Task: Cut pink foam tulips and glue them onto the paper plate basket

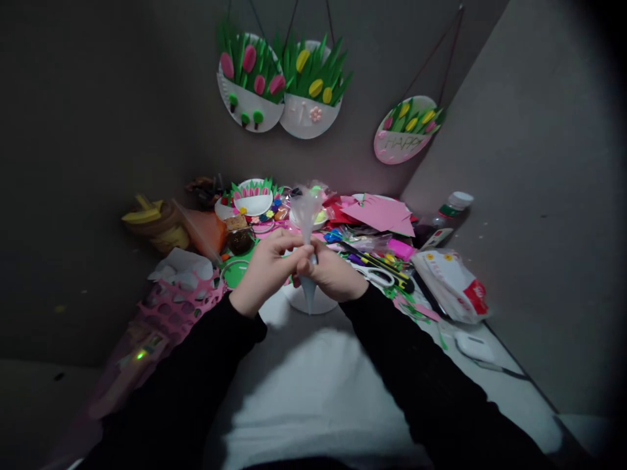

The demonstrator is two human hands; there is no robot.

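Both of my hands meet near the middle of the view around a translucent piping bag (308, 295), its narrow tip pointing down and its crumpled top flaring up. My left hand (271, 261) closes on it from the left, thumb and fingers pressed together. From the right, my right hand (336, 271) grips the same bag, its thumb near the other thumb. Beneath the hands lies a round white plate (321, 304), partly hidden by them.
White scissors (375, 274) and a black-and-yellow cutter lie right of the hands, near pink paper (379, 214). A bottle (450, 209) and a tissue pack (453, 286) stand at the right. Pink punched sheet (183, 303) lies left. Decorated plates (313, 117) hang on the wall.
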